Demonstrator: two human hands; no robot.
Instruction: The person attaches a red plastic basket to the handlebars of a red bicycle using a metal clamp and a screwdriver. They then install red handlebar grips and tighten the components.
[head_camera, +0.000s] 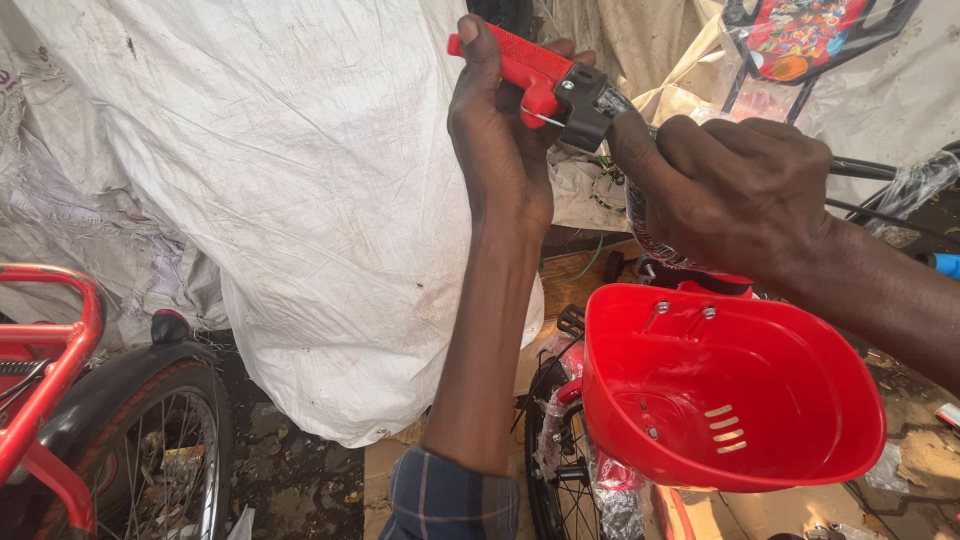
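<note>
Red handlebar grip (515, 60) up high, left hand (495, 130) wrapped around it, thumb over the end. Right hand (735, 190) is clenched on the wrapped handlebar (640, 215) beside the black brake clamp (585, 105), just above the red plastic basket (800, 460).

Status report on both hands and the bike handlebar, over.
Left hand gripping red handlebar grip. Right hand clamped on wrapped handlebar. Red basket below, nothing blocking.

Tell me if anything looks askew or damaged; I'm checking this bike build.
Nothing looks broken. The red plastic front basket sits level, and the red rubber handlebar grip looks intact in the left hand. Clear plastic wrap clings to the handlebar.
</note>
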